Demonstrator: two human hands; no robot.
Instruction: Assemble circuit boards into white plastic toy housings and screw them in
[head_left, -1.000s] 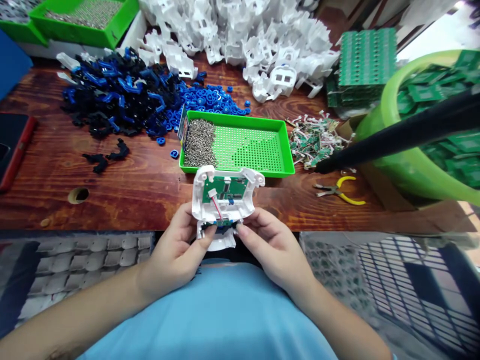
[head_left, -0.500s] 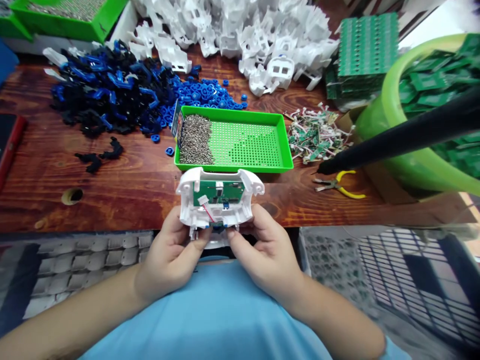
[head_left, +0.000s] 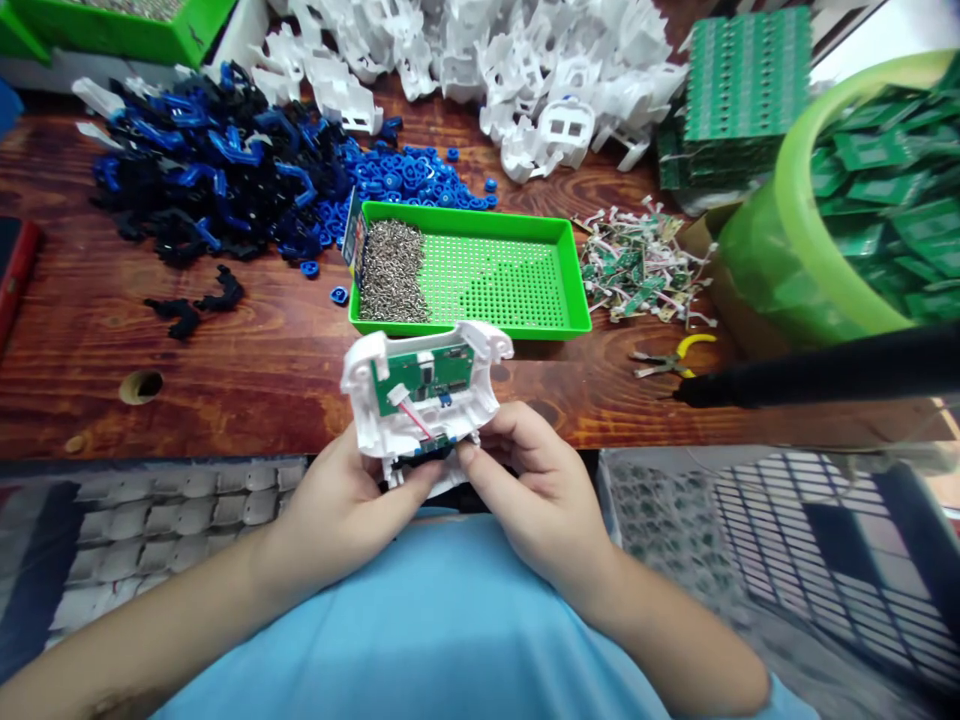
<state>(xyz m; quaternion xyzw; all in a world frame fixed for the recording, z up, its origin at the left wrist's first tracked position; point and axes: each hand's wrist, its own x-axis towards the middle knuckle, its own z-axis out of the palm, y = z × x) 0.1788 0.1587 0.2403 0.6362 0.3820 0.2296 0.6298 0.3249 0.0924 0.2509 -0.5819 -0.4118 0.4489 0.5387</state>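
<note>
Change since half a second ago: the white housing [head_left: 424,390] has tilted, its left end dipped, and the black tool shaft [head_left: 825,375] at right has dropped lower across the view.

Item 1: white housing, held above the near edge of the worktop [head_left: 247,370], open side up. I see a green circuit board [head_left: 424,375] seated inside, with a red wire running to its lower edge.

Item 2: left hand [head_left: 341,515], grip closed on the housing's lower left corner.

Item 3: right hand [head_left: 536,490], grip closed on the lower right, fingertips at the dark part under the board.

Item 4: green tray [head_left: 574,285] of small metal screws, just beyond the housing.

Handling note, my judgement: keep both thumbs pressing evenly at the lower edge, keep the wire unpinched, and hold the housing level.
</note>
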